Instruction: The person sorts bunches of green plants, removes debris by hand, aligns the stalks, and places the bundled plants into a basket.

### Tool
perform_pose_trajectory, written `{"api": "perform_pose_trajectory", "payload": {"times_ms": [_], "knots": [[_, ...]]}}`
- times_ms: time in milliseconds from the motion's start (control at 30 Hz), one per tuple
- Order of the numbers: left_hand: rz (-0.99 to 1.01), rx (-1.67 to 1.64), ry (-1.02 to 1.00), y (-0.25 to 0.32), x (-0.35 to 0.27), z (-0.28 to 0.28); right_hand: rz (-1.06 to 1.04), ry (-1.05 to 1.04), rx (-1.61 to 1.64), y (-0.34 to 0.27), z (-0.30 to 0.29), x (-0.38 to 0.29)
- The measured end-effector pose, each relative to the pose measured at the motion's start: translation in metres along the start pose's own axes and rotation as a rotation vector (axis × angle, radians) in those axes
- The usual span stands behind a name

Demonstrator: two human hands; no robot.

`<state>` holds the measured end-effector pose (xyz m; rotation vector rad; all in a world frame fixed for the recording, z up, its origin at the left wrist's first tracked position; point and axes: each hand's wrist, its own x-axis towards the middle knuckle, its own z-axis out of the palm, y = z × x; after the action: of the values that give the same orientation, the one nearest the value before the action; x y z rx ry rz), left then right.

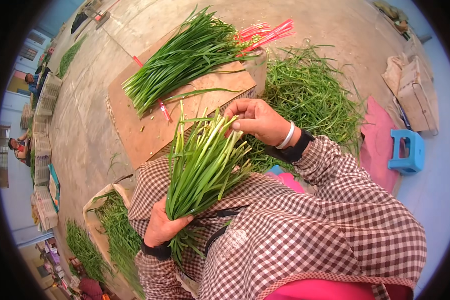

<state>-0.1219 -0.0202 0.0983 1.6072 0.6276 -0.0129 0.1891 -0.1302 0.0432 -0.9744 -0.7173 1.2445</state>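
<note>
My left hand (165,224) is wrapped around a loose bunch of garlic chives (197,165) near its leafy end, with the pale cut stems pointing up and away from me. At those stem ends, my right hand (260,122) pinches a few stems between thumb and curled fingers; exactly how many is hidden. Just beyond, a large pile of garlic chives (187,56) lies across a brown board (131,135). A red tie strip (164,110) sticks out from beneath that pile, and a bundle of red-and-white ties (272,35) rests at its far right.
Loose green trimmings (307,90) heap on the floor to the right. A blue plastic stool (407,152) stands by a pink mat (378,142). At lower left is a sack-lined container (90,210) of greens. White crates (43,150) and two people (20,148) are far left.
</note>
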Motion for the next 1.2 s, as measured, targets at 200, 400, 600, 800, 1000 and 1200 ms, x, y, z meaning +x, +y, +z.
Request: {"api": "perform_pose_trajectory", "payload": {"times_ms": [200,400,600,800,1000,1200], "knots": [[-0.087,-0.010,0.001,0.000,0.000,0.000,-0.131,-0.156,-0.096,-0.002,0.005,0.004],[-0.070,-0.023,0.000,0.000,-0.001,0.000,-0.143,-0.156,-0.125,-0.002,0.006,0.008],[-0.116,-0.012,0.026,0.000,0.001,0.000,-0.189,-0.003,-0.300,0.005,0.004,0.004],[-0.107,-0.038,0.070,-0.002,0.001,0.004,-0.285,0.074,-0.067,-0.008,0.005,-0.006],[-0.085,0.042,0.072,-0.001,-0.002,0.002,-0.176,0.186,0.390,-0.016,-0.091,-0.025],[-0.019,0.134,0.079,0.006,-0.002,0.003,-0.126,1.043,-1.477,-0.022,-0.196,-0.052]]}}
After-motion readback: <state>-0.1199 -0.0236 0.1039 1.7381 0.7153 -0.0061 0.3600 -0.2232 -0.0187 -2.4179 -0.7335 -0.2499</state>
